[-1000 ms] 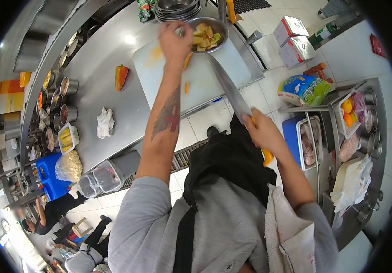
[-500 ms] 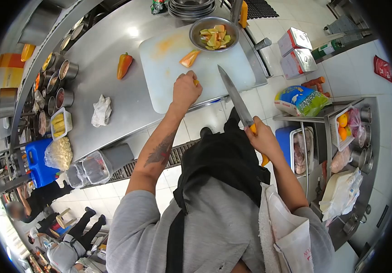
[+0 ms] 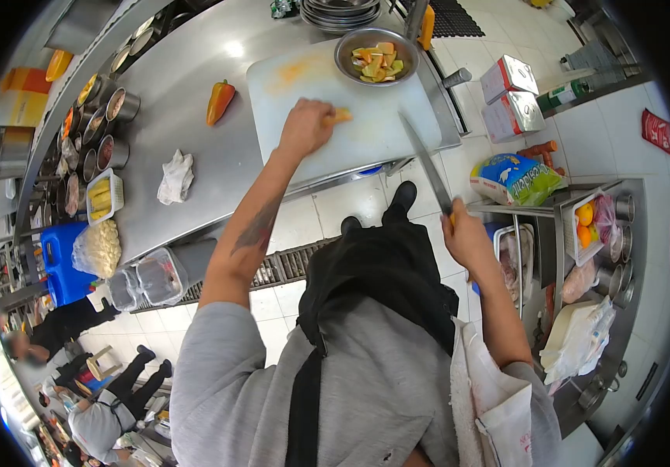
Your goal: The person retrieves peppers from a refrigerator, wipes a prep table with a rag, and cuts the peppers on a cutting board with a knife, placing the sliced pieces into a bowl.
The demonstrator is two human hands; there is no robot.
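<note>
Right of centre in the frame, the right hand [image 3: 467, 233] is wrapped round the handle of a knife [image 3: 430, 170], its tip overlapping the board [image 3: 385, 128]. A cloth [image 3: 175, 177] lies left of centre. At upper centre, the left hand [image 3: 308, 127] has its fingers curled on a pepper piece [image 3: 340, 117] on the board. A whole pepper [image 3: 220, 102] lies farther left. Beyond, at the top, are a bowl [image 3: 343, 62] of cut chunks [image 3: 378, 62] and stacked pans [image 3: 341, 14].
</note>
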